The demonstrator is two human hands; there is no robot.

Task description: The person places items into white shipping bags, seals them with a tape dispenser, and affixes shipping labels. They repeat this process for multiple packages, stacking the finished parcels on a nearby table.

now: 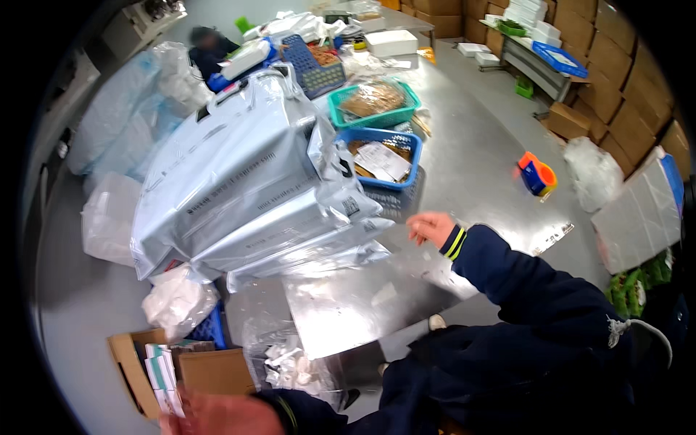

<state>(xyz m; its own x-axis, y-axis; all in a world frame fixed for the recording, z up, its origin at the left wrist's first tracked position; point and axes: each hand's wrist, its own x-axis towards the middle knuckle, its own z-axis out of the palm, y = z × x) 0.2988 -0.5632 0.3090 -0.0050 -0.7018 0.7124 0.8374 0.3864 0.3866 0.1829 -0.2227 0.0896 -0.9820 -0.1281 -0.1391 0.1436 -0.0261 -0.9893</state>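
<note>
My left hand (228,415) is low at the left, smeared by motion and partly cut off by the lower edge. Its fingers look apart, with nothing visible in them, beside an open cardboard box (215,371) holding white-and-teal printed packs (162,371). Above the metal table (464,199), my right hand (433,228) hangs with loosely bent fingers and no object showing in it. To its left lies a stack of bulging grey-white plastic mailing bags (239,174). A blue basket (415,163) with brown packets and a paper slip stands just beyond that hand.
Farther back are a green basket (412,110), a dark blue tray (297,61) and a white box (392,43). An orange-and-blue tape dispenser (537,174) sits on the table's right side. A clear bag of waste (290,366) is below the near edge. Another person (210,51) is far left.
</note>
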